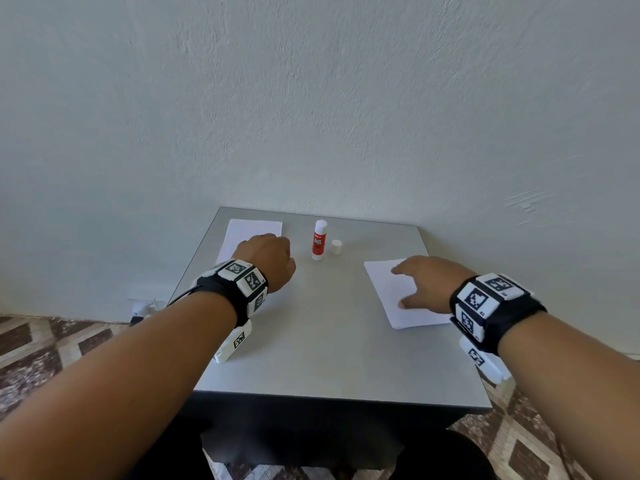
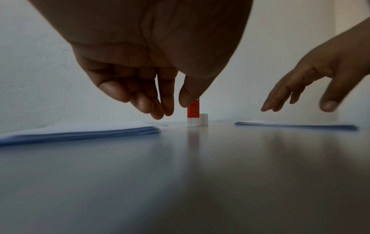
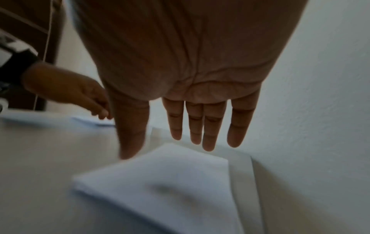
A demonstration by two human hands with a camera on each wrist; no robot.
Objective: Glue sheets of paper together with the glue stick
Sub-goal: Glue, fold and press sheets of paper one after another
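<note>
Lying at about 10 o'clock on the grey tabletop (image 1: 311, 341) is the left stack of paper (image 1: 242, 233). The left hand (image 1: 268, 259) hangs above its near edge, fingers (image 2: 140, 101) loosely curled downward, holding nothing and clear of the sheets. At 12 o'clock the glue stick (image 1: 318, 242) stands upright with its tip bare; its white cap (image 1: 336, 247) stands just beside it, at its 3 o'clock. At about 2 o'clock lies the right stack of paper (image 1: 394, 292). The right hand (image 1: 429, 284) is above it, fingers (image 3: 208, 126) straight and spread, thumb apart; whether the fingertips touch the top sheet I cannot tell.
</note>
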